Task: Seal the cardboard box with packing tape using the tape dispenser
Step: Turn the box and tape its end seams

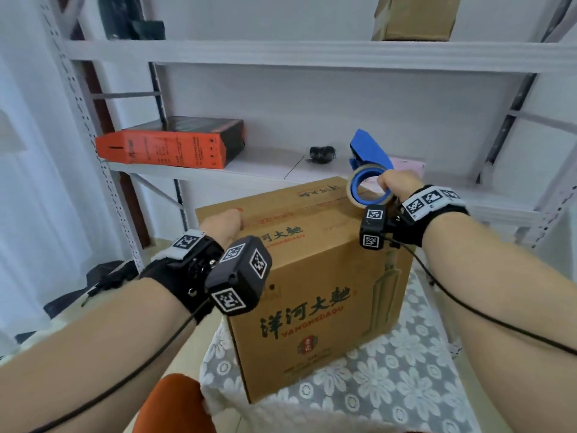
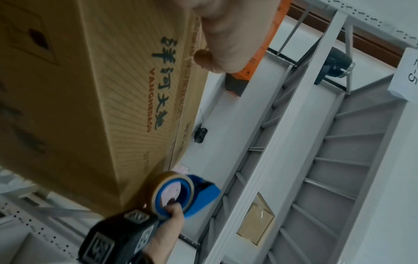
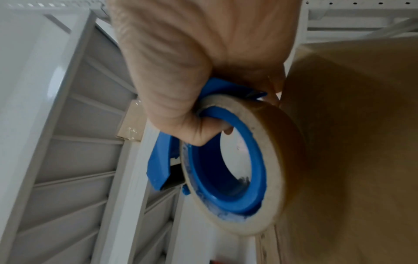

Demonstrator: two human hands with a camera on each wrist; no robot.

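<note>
White shelving behind lace-covered table (image 1: 390,379); cardboard box (image 1: 312,307) on it; our left hand (image 1: 223,225) presses box top, finger curl unclear; right hand (image 1: 398,184) grips tape dispenser (image 1: 370,179) at far right corner; risk: flaps spring apart, tape wrinkles.

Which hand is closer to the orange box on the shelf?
Left. The left hand rests on the cardboard box's top, below the orange box; the right hand grips the tape dispenser farther right.
</note>
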